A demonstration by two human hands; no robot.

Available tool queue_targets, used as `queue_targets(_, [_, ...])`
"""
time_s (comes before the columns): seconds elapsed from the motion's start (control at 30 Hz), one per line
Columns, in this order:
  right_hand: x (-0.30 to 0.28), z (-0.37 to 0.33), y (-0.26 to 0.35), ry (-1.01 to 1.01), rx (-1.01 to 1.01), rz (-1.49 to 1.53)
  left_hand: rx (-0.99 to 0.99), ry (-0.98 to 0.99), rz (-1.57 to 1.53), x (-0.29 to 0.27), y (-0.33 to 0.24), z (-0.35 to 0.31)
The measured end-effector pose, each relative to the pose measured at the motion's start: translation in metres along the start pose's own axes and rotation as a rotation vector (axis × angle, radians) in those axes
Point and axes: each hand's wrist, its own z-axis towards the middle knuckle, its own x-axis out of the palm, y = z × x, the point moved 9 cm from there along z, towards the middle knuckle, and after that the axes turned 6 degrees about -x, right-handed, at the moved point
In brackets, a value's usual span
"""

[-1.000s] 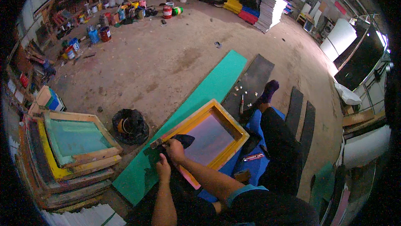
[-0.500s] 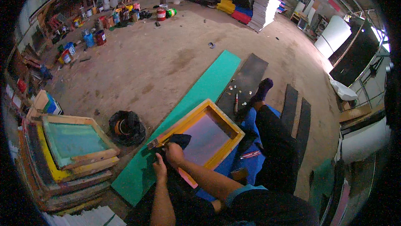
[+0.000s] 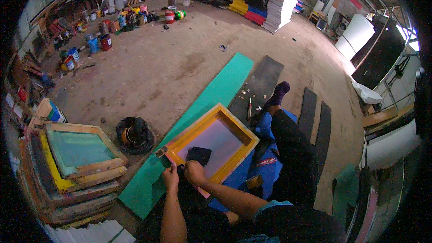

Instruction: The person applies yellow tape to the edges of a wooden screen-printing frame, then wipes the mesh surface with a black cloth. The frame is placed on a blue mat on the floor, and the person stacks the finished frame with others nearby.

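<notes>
A wooden screen-printing frame point(image 3: 238, 125) with yellow inner edges and pale purple mesh lies tilted in front of me. My right hand point(image 3: 195, 172) is closed on a black cloth point(image 3: 199, 154), which rests over the mesh near the frame's lower left part. At the frame's near left edge, my left hand point(image 3: 170, 178) has its thumb up against the wood. Its other fingers curl around and are partly hidden. Under the frame's left corner runs a long green board point(image 3: 202, 97).
Stacked screen frames point(image 3: 81, 173) stand at left, beside a black bag-lined bucket point(image 3: 135, 135). A dark board point(image 3: 258, 79) carries a red-handled tool point(image 3: 249, 108) and small scraps. My outstretched leg point(image 3: 292, 144) is at right. Paint cans point(image 3: 169, 16) and sheet stacks point(image 3: 278, 11) stand far off.
My right hand has moved with the black cloth from the frame's left corner inward over the mesh. My left hand has risen slightly to the frame's edge. The view has shifted a little.
</notes>
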Motion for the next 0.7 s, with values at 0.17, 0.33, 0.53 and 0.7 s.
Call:
queue_targets(0.17, [-0.008,-0.015,0.01,0.058,-0.073,-0.06,0.219,-0.141,0.12,-0.01,-0.004,0.004])
queue_targets(0.33, [0.012,-0.051,-0.032,0.286,-0.163,-0.285,0.268,-0.279,0.062,-0.004,0.018,0.017])
queue_targets(0.53, [-0.022,-0.078,-0.032,0.443,-0.348,-0.271,0.165,-0.182,0.057,-0.017,-0.016,-0.013])
queue_targets(0.7, [-0.025,-0.08,-0.024,0.647,-0.455,-0.196,0.252,-0.203,-0.033,-0.012,0.016,0.016])
